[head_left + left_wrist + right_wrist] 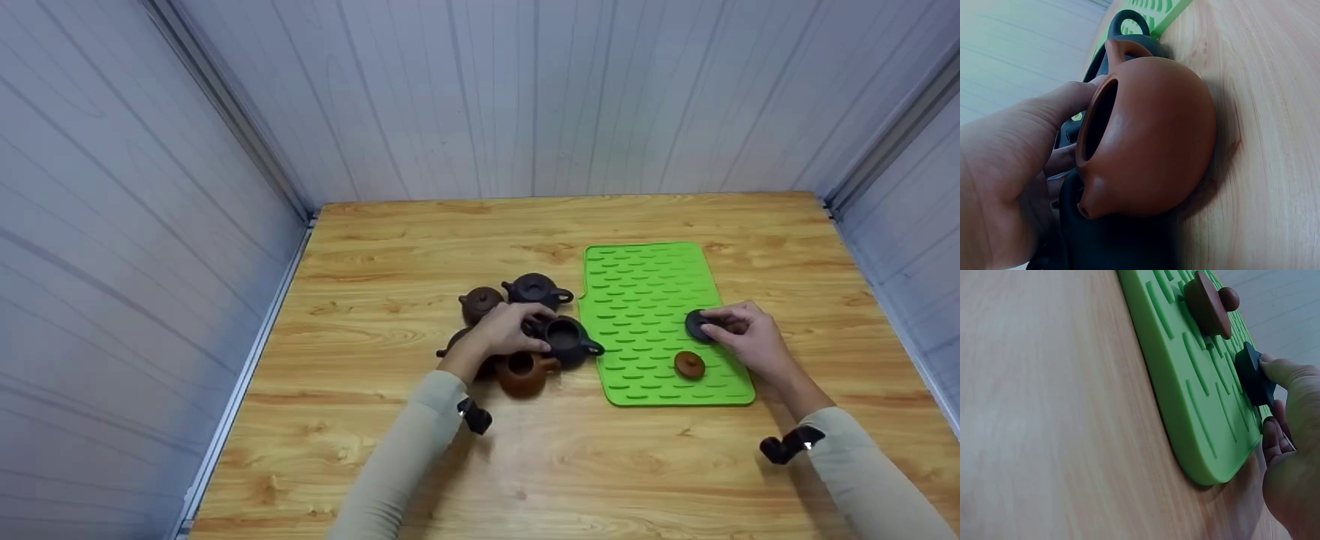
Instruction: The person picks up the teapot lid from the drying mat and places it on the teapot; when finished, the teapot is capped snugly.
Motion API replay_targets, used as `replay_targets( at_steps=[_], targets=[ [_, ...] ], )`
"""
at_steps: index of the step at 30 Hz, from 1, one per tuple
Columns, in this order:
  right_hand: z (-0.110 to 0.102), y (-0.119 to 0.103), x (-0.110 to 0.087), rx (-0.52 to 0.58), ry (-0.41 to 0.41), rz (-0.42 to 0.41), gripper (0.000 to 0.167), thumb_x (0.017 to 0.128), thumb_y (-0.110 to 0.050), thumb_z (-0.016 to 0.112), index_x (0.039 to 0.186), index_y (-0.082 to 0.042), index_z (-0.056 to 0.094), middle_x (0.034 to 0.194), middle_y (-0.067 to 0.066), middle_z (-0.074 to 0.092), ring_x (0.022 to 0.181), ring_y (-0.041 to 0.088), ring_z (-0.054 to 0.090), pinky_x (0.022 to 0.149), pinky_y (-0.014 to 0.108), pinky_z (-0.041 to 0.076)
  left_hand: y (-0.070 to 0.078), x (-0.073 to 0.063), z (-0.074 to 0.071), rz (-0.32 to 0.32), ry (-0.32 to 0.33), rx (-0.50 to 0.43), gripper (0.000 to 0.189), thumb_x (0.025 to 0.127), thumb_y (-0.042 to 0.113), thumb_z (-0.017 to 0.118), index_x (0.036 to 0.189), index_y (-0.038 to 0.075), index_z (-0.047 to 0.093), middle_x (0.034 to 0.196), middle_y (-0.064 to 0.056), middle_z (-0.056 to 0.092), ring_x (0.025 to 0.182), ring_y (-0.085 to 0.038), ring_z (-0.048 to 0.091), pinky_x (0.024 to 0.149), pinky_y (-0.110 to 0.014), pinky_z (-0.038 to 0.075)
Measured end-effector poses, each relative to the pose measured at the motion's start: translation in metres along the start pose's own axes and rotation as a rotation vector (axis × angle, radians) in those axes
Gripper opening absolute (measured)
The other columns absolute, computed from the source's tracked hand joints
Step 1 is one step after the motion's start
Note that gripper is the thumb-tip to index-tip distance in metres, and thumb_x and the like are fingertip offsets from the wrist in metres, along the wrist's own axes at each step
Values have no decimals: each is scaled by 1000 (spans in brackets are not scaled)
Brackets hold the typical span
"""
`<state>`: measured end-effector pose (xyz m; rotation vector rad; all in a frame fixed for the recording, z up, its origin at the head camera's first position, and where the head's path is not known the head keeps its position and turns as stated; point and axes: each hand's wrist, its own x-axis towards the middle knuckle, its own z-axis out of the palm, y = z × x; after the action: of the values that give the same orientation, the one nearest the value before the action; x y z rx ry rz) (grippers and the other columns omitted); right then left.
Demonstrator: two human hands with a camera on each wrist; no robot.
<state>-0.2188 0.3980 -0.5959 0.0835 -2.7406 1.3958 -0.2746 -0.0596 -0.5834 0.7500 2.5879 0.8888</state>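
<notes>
My left hand (510, 330) reaches over a cluster of small clay teapots. Its thumb and fingers lie around the spout side of a lidless black teapot (574, 352); the exact contact is partly hidden. Just below the hand stands a lidless reddish-brown teapot (523, 384), large in the left wrist view (1157, 135), its opening facing up. Over the green mat, my right hand (754, 341) pinches a round black lid (697, 327) between thumb and fingers. A reddish-brown lid (689, 365) with a round knob lies on the mat nearby.
The green ridged mat (637, 281) lies right of the teapots. Behind my left hand are a lidded brown teapot (480, 301) and a lidded black teapot (534, 291). Another dark teapot (455, 341) is mostly covered by that hand. Pale panels (487, 97) enclose the wooden table (420, 240).
</notes>
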Motion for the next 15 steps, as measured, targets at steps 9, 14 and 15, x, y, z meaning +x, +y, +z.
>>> replay_targets(
  at_steps=[9,14,15],
  targets=[
    [0,-3,0,-17,15,-13,30,106,-3,77,132,12,76,121,20,61,93,-12,56,82,4,50,13,-8,-7,-7,-12,5,55,96,40,92,147,33,73,139,0,81,130,-24,75,113,-44,58],
    [-3,-3,3,1,1,-17,31,107,-5,76,133,13,75,123,21,61,94,-13,59,82,3,51,9,-5,-5,-22,-13,-20,57,94,42,93,147,36,73,140,-1,80,132,-24,74,116,-44,56],
    [-4,-4,4,3,-3,-17,31,108,-5,75,133,12,75,124,21,61,94,-14,59,82,3,51,3,-2,-2,-17,-10,-24,58,93,42,94,147,37,73,140,0,80,131,-24,74,116,-44,56]
  ],
)
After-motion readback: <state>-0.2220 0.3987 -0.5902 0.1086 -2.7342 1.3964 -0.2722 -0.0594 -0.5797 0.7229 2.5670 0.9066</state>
